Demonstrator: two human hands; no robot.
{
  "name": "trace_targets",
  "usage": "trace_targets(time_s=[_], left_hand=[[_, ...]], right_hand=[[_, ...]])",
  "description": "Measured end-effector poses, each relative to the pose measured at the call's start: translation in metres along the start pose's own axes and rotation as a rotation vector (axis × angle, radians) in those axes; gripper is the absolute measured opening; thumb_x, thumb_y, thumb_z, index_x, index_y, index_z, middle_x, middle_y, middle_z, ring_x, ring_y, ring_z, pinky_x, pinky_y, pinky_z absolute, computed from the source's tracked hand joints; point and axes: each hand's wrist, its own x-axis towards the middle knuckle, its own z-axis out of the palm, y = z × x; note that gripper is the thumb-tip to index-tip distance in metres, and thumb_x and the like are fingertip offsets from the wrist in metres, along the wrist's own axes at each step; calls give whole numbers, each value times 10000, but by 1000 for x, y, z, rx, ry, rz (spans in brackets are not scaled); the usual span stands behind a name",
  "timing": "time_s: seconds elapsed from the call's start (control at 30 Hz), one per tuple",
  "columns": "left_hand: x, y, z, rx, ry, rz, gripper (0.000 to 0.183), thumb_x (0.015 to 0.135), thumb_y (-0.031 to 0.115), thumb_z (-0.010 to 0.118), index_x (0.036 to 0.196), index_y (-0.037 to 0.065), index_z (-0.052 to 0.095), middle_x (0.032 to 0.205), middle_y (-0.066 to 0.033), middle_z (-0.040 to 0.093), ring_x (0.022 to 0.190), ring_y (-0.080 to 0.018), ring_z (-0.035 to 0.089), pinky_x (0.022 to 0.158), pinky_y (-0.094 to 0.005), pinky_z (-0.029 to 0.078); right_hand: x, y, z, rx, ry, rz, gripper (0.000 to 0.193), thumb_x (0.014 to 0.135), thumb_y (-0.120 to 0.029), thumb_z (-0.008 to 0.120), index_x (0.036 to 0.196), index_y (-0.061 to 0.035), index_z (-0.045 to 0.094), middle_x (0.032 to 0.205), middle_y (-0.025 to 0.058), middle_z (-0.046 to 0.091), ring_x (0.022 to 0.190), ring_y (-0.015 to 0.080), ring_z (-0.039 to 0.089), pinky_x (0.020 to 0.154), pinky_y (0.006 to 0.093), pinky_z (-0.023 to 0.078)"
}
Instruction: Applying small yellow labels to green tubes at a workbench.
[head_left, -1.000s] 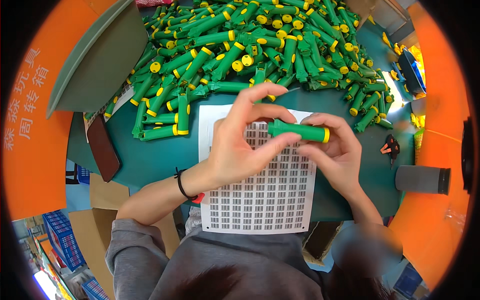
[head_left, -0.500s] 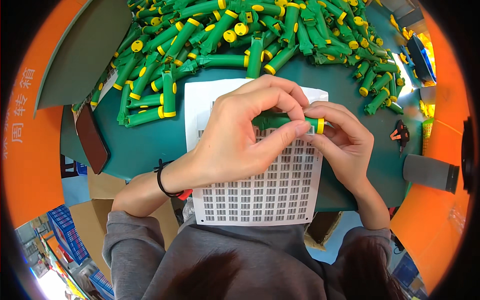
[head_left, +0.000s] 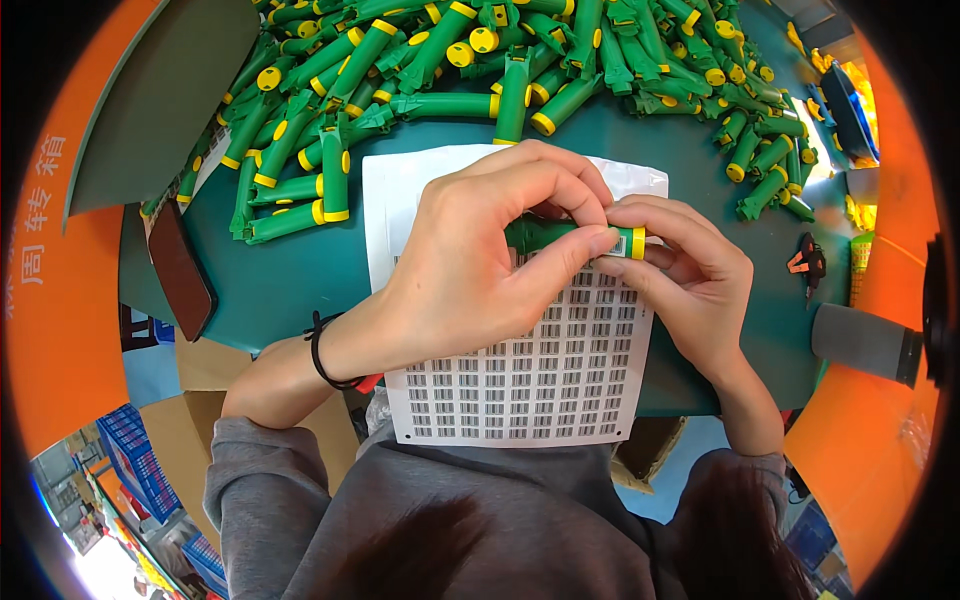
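Note:
A green plastic tube (head_left: 545,235) with a yellow end cap lies crosswise between my hands, above the label sheet. My left hand (head_left: 470,260) is wrapped round its left part, and the thumb presses close to a small white barcode label (head_left: 619,246) on the tube. My right hand (head_left: 700,285) pinches the capped end from the right, with fingers behind and thumb below. Much of the tube's left part is hidden by my left fingers. Beneath my hands is the white sheet (head_left: 520,432), printed with rows of small barcode labels.
A large heap of similar green tubes (head_left: 430,105) covers the back of the green table (head_left: 270,290). A dark red flat case (head_left: 182,270) lies at the left edge. On the right are a grey cylinder (head_left: 862,343) and a small black-and-orange tool (head_left: 806,262).
My left thumb and right fingertips have shifted slightly around the label, which now sits flatter against the tube. Both hands still hold the tube in nearly the same place.

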Motion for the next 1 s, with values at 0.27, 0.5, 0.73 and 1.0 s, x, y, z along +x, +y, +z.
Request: trace_targets(time_s=[0.27,0.5,0.73,1.0], left_hand=[[0,1,3,-56,20,-58,69,840,21,730,890,6,685,1040,-89,657,935,-129,621,829,-259,506],[0,2,2,-251,45,-238,385,788,19,792,1109,30,580,1027,-76,650,930,-118,634,819,-247,508],[9,10,-15,-295,-403,-472,436,958,394,632,865,-27,695,638,-58,651,585,-90,592,542,-260,453],[3,5,-4,-255,-226,-340,397,1005,362,555,980,-7,699,663,-114,629,575,-116,525,537,-313,425]], right_hand=[[-1,-2,0,65,8,42,348,838,122,673,1178,53,643,1240,149,592,1128,227,617,983,353,558],[-5,3,-5,171,-23,93,371,842,148,635,1204,65,624,1268,155,579,1178,238,591,1007,364,535],[-6,2,-6,-153,-85,-62,407,738,116,739,1134,55,671,1154,138,622,1100,215,605,937,320,515],[1,0,2,61,11,-53,417,769,125,723,1175,42,673,1183,111,586,995,151,577,851,271,489]])
